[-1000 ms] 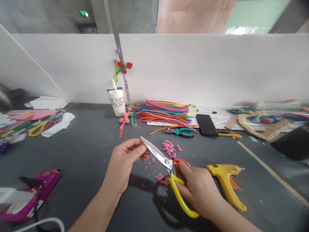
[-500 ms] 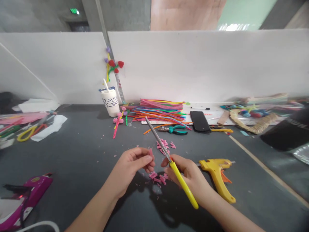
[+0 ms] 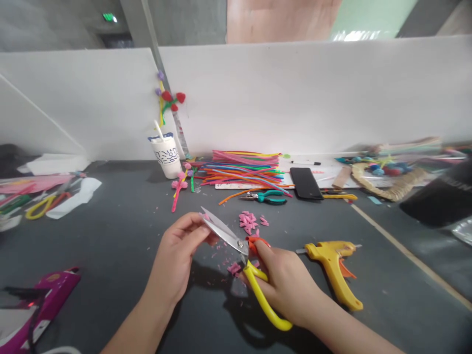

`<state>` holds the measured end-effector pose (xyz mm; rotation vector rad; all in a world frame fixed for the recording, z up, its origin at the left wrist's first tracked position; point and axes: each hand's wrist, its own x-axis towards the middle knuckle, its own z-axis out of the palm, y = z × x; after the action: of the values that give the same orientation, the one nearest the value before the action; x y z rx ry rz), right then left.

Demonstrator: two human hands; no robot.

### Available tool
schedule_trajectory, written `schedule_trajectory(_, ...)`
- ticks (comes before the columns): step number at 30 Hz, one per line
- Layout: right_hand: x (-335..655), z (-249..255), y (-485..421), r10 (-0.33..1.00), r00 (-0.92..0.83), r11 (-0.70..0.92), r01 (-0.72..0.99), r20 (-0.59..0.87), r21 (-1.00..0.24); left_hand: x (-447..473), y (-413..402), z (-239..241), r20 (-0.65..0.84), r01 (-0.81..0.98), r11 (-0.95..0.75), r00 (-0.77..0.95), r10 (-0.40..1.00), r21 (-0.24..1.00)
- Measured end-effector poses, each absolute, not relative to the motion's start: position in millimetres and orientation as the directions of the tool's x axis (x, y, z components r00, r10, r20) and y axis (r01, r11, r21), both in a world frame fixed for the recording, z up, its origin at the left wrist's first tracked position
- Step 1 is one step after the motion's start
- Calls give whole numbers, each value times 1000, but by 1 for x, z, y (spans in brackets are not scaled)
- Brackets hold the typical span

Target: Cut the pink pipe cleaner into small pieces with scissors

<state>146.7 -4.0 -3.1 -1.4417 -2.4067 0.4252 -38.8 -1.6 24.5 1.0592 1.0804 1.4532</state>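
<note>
My right hand (image 3: 282, 278) grips a pair of scissors (image 3: 224, 234) with yellow and orange handles; the blades point up and left. Their tips reach the fingers of my left hand (image 3: 180, 250), which pinches a small pink pipe cleaner piece (image 3: 205, 216), mostly hidden behind fingers and blade. On the dark table beyond the scissors lies a pile of short pink pipe cleaner pieces (image 3: 248, 221). More cut pieces (image 3: 234, 268) and pink fluff lie below the blades, partly covered by my right hand.
A yellow glue gun (image 3: 334, 268) lies to the right, a magenta tool (image 3: 55, 292) at lower left. Farther back are teal-handled pliers (image 3: 267, 197), a black phone (image 3: 306, 183), a bundle of colored pipe cleaners (image 3: 243, 169), a white cup (image 3: 166, 156) and a pink pipe cleaner flower (image 3: 178, 187).
The scissors have swung left and their blades now meet my left fingertips. My left hand has shifted left and turned, still pinching the pink piece.
</note>
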Motion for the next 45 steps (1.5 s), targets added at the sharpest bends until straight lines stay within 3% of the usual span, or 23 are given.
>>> schedule_trajectory(11,147,-10,-6,850,-478,524,814,224,-252,-38,-3,26,99,-231,-123,-113,989,965)
schedule_trajectory(33,148,-9,-7,860,-461,505,832,219,-231,-38,-4,28,80,-239,-107,-121,989,965)
schedule_trajectory(36,146,-8,-5,896,-400,443,830,192,-340,-38,-4,28,71,-252,-101,-124,990,963)
schedule_trajectory(38,144,-6,-4,920,-364,384,770,144,-509,-38,-4,28,49,-249,-74,-108,993,966)
schedule_trajectory(42,143,-1,-1,944,-328,181,474,18,-862,-32,-5,26,-65,-208,79,73,995,975)
schedule_trajectory(45,143,4,0,958,-267,-29,282,-107,-959,-22,-8,22,-176,-179,227,261,949,957)
